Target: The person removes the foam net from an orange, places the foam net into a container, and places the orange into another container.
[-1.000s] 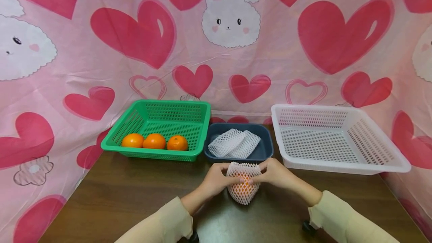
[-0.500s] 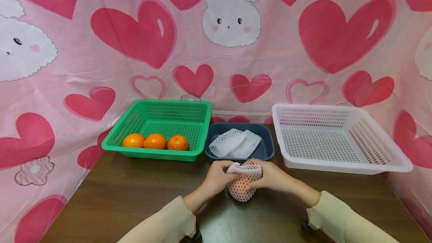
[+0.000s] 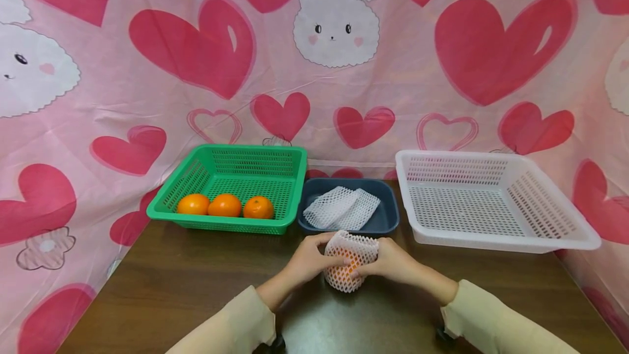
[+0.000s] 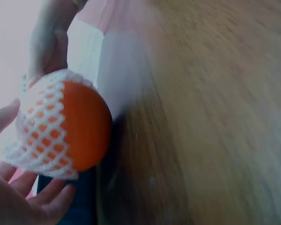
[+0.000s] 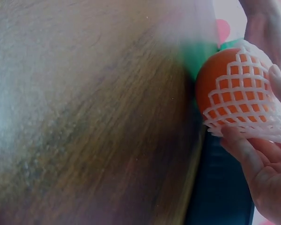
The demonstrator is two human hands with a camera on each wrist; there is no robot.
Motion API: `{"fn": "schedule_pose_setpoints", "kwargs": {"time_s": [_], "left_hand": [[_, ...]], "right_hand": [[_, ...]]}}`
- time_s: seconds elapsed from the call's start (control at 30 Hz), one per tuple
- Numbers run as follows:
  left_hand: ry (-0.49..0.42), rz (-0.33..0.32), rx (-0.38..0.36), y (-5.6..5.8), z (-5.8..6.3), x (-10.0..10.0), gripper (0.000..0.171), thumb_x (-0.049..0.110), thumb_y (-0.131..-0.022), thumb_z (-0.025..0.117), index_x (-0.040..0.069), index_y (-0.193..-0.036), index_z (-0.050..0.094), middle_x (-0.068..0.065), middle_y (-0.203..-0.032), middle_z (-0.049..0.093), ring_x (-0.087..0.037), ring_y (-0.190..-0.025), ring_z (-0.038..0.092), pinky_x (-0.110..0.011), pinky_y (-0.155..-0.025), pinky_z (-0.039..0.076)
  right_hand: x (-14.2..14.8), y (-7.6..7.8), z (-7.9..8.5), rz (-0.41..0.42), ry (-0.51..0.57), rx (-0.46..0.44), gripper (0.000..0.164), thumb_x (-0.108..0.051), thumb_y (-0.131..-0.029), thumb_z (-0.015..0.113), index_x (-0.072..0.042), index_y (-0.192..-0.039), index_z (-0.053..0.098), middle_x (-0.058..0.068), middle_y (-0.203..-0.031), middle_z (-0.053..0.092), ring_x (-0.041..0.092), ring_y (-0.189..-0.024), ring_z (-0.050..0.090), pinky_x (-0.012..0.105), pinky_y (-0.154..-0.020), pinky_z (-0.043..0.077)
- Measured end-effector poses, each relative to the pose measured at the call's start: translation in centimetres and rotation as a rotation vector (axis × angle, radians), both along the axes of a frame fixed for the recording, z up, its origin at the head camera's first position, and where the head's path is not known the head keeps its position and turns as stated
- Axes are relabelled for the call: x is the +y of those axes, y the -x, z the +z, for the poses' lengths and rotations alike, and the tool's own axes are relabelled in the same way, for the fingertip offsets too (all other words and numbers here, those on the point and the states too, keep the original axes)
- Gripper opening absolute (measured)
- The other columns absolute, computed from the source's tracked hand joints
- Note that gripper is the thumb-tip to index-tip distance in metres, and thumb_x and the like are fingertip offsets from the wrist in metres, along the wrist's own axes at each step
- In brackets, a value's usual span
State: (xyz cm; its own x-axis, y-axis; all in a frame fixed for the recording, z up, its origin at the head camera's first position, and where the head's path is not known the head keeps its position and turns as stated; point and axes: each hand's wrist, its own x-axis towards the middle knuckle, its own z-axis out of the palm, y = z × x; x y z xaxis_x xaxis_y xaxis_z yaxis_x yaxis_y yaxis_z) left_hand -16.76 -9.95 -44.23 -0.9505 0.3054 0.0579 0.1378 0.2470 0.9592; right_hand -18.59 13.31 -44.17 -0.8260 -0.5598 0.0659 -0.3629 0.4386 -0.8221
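Note:
Just in front of the dark blue tray, both hands hold an orange (image 4: 91, 126) partly covered by a white foam net sleeve (image 3: 346, 280). My left hand (image 3: 309, 258) grips it from the left, its thumb lying across the near side of the net. From the right, my right hand (image 3: 393, 260) holds the net, with a fingertip at its lower edge in the right wrist view. Both wrist views show the net over one side of the orange, while the rounded end facing the table is bare. Loose net stands up at the top between the hands.
A dark blue tray (image 3: 386, 214) behind the hands holds folded foam nets (image 3: 341, 209). Back left, a green basket (image 3: 255, 179) contains 3 oranges (image 3: 225, 206) along its near side. A white basket (image 3: 462, 204) stands back right. All rest on a brown wooden table (image 3: 196, 272).
The netted orange has shifted slightly left and up toward the tray. My right hand's fingers have moved around the net, whose top edge has changed shape. Both hands have stayed on it.

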Motion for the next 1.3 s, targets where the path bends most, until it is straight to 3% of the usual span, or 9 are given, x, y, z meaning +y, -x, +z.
{"fn": "schedule_pose_setpoints", "kwargs": {"time_s": [0.13,0.2,0.4,0.53,0.67,0.83,0.97,1.17,1.3], "left_hand": [[0.005,-0.018,-0.047,0.0,0.1,-0.6,0.031,0.014,-0.082,0.087,0.002,-0.108,0.078,-0.003,-0.096,0.076,-0.011,-0.083,0.064,-0.026,-0.075,0.054],[0.004,-0.009,-0.037,0.0,0.1,-0.7,0.027,0.014,-0.082,0.087,0.001,-0.103,0.079,-0.003,-0.092,0.076,-0.010,-0.079,0.063,-0.025,-0.071,0.054],[0.015,0.014,0.019,0.0,0.0,-0.8,0.023,0.014,-0.082,0.087,0.002,-0.100,0.081,-0.004,-0.094,0.077,-0.008,-0.084,0.065,-0.024,-0.077,0.054],[0.032,0.049,0.077,0.0,0.0,-0.9,0.020,0.014,-0.080,0.088,0.001,-0.094,0.081,-0.003,-0.088,0.076,-0.006,-0.079,0.061,-0.022,-0.073,0.052],[0.036,0.058,0.081,-0.1,-0.2,-1.1,0.025,0.015,-0.081,0.087,0.001,-0.100,0.080,-0.004,-0.095,0.077,-0.010,-0.086,0.064,-0.027,-0.079,0.054],[0.108,0.006,0.058,-0.4,-0.4,-1.1,0.052,0.020,-0.078,0.091,0.003,-0.123,0.071,-0.003,-0.113,0.073,-0.017,-0.101,0.064,-0.036,-0.092,0.052],[0.105,-0.056,0.007,-0.7,-0.7,-0.9,0.073,0.017,-0.071,0.095,0.006,-0.134,0.061,-0.001,-0.118,0.068,-0.016,-0.102,0.061,-0.032,-0.092,0.050],[0.007,-0.154,-0.033,-0.6,-0.7,-0.9,0.079,0.004,-0.066,0.094,0.007,-0.136,0.056,-0.001,-0.121,0.064,-0.015,-0.105,0.061,-0.028,-0.094,0.050],[0.033,-0.198,-0.019,-0.4,-0.6,-1.1,0.082,0.004,-0.066,0.095,0.009,-0.139,0.056,0.002,-0.126,0.063,-0.013,-0.109,0.060,-0.027,-0.099,0.046]], "right_hand": [[-0.2,-0.1,0.0,-0.004,0.005,0.018,0.033,-0.023,-0.074,0.093,-0.003,-0.093,0.075,-0.009,-0.075,0.066,0.003,-0.065,0.052,0.024,-0.058,0.047],[-0.4,-0.1,0.1,-0.002,0.016,0.034,0.031,-0.023,-0.075,0.093,-0.004,-0.091,0.075,-0.010,-0.073,0.065,0.003,-0.064,0.050,0.024,-0.056,0.046],[-0.6,0.0,0.0,-0.022,0.047,0.072,0.026,-0.022,-0.076,0.092,-0.004,-0.088,0.078,-0.009,-0.075,0.069,0.003,-0.066,0.052,0.024,-0.058,0.047],[-0.7,0.1,0.0,-0.033,0.055,0.116,0.019,-0.019,-0.077,0.092,-0.006,-0.083,0.080,-0.009,-0.074,0.071,0.001,-0.067,0.052,0.023,-0.058,0.049],[-0.9,0.1,0.2,-0.028,0.057,0.196,0.015,-0.015,-0.077,0.091,-0.006,-0.082,0.081,-0.007,-0.075,0.074,-0.002,-0.066,0.053,0.023,-0.057,0.050],[-1.2,0.1,0.4,-0.088,0.049,0.278,0.015,-0.015,-0.075,0.092,-0.006,-0.081,0.082,-0.005,-0.074,0.074,-0.003,-0.063,0.054,0.022,-0.053,0.049],[-1.5,0.0,0.3,-0.127,0.056,0.300,0.015,-0.014,-0.074,0.092,-0.006,-0.081,0.082,-0.004,-0.074,0.074,-0.003,-0.064,0.055,0.022,-0.054,0.050],[-2.1,0.2,0.1,-0.144,0.066,0.268,0.016,-0.017,-0.075,0.092,-0.007,-0.082,0.082,-0.005,-0.073,0.074,-0.002,-0.064,0.056,0.023,-0.055,0.051],[-2.2,0.5,0.1,-0.157,0.083,0.210,0.016,-0.017,-0.077,0.091,-0.006,-0.083,0.081,-0.005,-0.072,0.073,0.000,-0.063,0.055,0.024,-0.056,0.050]]}}
